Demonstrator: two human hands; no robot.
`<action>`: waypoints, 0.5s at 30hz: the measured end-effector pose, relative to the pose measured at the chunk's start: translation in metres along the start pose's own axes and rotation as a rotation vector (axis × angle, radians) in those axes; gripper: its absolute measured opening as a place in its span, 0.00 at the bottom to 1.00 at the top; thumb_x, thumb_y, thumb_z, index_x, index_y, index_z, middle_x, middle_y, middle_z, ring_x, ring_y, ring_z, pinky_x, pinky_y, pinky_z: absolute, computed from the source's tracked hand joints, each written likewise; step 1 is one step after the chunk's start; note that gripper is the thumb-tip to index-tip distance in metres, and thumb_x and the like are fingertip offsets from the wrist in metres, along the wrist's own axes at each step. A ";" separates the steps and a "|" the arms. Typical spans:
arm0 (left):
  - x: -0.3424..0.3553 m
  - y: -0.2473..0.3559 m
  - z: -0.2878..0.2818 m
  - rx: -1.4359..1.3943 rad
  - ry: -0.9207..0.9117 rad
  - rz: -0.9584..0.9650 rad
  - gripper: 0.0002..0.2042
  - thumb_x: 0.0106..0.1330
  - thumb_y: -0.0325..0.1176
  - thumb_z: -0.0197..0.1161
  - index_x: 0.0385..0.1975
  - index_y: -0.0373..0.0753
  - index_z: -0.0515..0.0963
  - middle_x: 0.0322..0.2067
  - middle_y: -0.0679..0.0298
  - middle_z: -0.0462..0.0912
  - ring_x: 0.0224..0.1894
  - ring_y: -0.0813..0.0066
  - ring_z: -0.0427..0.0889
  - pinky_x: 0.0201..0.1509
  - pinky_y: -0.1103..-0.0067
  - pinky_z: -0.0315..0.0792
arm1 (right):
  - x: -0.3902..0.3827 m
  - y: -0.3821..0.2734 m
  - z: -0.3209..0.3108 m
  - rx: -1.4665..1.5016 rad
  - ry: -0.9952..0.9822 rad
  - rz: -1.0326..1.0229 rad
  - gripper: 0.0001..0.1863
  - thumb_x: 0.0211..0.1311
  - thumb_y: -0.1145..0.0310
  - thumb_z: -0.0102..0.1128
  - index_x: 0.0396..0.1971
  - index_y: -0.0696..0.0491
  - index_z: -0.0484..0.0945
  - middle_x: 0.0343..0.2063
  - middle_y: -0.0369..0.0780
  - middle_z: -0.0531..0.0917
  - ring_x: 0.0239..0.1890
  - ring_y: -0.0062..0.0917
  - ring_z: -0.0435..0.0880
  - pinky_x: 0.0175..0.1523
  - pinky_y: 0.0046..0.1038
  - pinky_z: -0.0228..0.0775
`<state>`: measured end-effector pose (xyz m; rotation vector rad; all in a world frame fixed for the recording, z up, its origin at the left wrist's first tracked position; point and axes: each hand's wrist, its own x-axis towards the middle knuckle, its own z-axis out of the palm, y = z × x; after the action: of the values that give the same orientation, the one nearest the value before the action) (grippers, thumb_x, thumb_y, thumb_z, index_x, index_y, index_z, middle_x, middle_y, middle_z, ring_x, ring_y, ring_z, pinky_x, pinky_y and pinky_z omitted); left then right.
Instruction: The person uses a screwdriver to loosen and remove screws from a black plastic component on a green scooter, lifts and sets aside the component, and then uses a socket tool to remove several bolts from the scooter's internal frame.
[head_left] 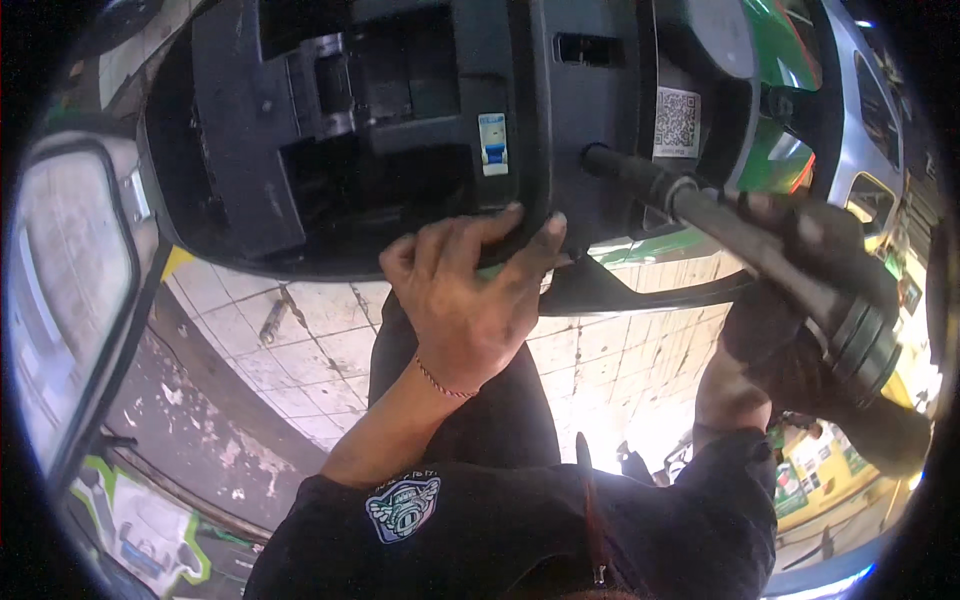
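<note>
My left hand (470, 290), its fingers curled over the lower edge of a black plastic housing (215, 140), grips it beside a central ridge. My right hand (810, 250), dark and partly in shadow, holds a long dark metal tool (740, 230) with a thick rounded back end. The tool slants from the lower right up to a round opening in the housing's right section, where its tip sits. A white label with a square code (676, 120) is just right of that tip. A small pale label (493, 143) lies above my left hand.
A large white-framed panel or mirror (75, 270) stands at left. Below the housing is a stained tiled floor (250, 320). Green bodywork (775, 50) and a silver panel (865, 110) are beyond at upper right. A green-and-white object (140, 530) lies at lower left.
</note>
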<state>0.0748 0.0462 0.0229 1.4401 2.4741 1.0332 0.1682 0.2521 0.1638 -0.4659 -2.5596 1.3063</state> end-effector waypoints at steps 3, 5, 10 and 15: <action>-0.005 0.010 -0.005 -0.003 0.025 -0.099 0.22 0.50 0.40 0.75 0.48 0.58 0.84 0.39 0.74 0.81 0.41 0.77 0.75 0.48 0.72 0.58 | 0.002 0.005 0.000 0.185 0.106 -0.023 0.24 0.63 0.58 0.64 0.52 0.55 0.68 0.42 0.50 0.80 0.45 0.42 0.84 0.45 0.38 0.82; -0.010 0.015 -0.002 -0.008 0.034 -0.170 0.20 0.48 0.41 0.77 0.45 0.55 0.86 0.37 0.74 0.82 0.40 0.76 0.76 0.47 0.73 0.60 | 0.004 0.008 0.005 0.311 0.205 -0.042 0.24 0.63 0.59 0.63 0.52 0.56 0.68 0.43 0.50 0.80 0.45 0.41 0.84 0.46 0.37 0.81; -0.009 0.016 0.004 -0.124 0.180 -0.177 0.13 0.45 0.39 0.78 0.33 0.51 0.89 0.33 0.71 0.84 0.39 0.76 0.77 0.45 0.74 0.61 | 0.015 0.013 0.015 0.538 0.349 -0.050 0.23 0.65 0.61 0.58 0.54 0.59 0.68 0.46 0.52 0.79 0.47 0.38 0.83 0.47 0.35 0.80; -0.015 0.010 0.007 -0.083 0.256 -0.106 0.14 0.43 0.39 0.79 0.32 0.47 0.89 0.33 0.71 0.84 0.39 0.77 0.76 0.45 0.72 0.60 | 0.017 0.008 0.023 0.609 0.379 -0.091 0.23 0.67 0.64 0.54 0.55 0.63 0.67 0.48 0.53 0.78 0.49 0.36 0.81 0.49 0.33 0.78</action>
<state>0.0931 0.0414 0.0197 1.2066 2.6074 1.3556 0.1458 0.2458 0.1445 -0.4131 -1.7467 1.6749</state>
